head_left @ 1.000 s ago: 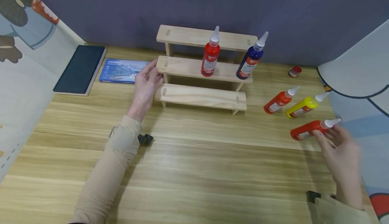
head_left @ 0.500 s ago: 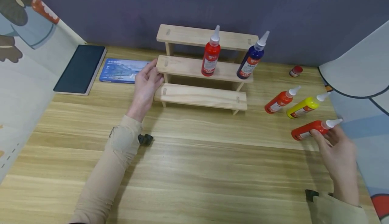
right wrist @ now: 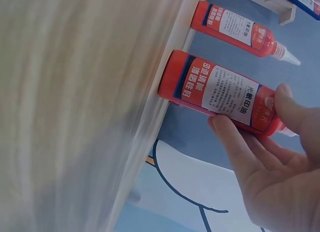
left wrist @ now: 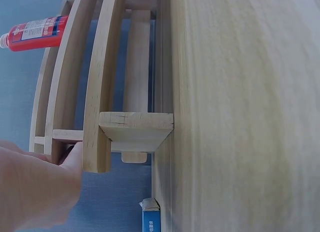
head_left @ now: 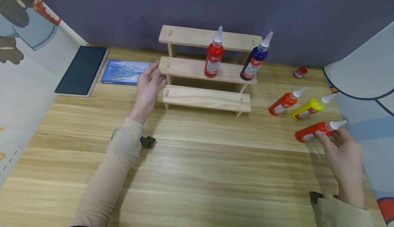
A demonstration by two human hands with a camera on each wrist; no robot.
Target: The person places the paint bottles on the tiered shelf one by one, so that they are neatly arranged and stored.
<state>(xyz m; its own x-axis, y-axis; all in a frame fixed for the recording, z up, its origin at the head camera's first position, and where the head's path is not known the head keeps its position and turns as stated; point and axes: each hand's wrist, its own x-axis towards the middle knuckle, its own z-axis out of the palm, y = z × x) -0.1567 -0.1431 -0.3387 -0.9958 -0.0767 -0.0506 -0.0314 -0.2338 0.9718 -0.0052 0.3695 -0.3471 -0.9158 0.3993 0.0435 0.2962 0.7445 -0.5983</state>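
Observation:
A three-tier wooden stand [head_left: 203,98] is set near the back wall. My left hand [head_left: 148,83] grips the left end of its middle tier; the left wrist view shows the thumb and fingers around that end. On the middle tier a red ink bottle [head_left: 213,60] and a dark blue ink bottle [head_left: 253,62] stand upright, with white nozzle caps. At the right, my right hand [head_left: 343,158] holds another red ink bottle [right wrist: 220,91] near its neck, thumb on one side and fingers on the other. Its base meets the table in the right wrist view.
Just beyond the held bottle are a red-orange ink bottle [head_left: 280,104] and a yellow one [head_left: 308,109]. Behind them is a small red-lidded jar [head_left: 300,72]. To the left lie a blue box [head_left: 123,72] and a dark notebook [head_left: 81,70]. A dark wall panel [head_left: 197,1] closes the back.
My right hand has shifted slightly to the left around the red ink bottle, which stays in about the same place. The left hand keeps its grip on the stand.

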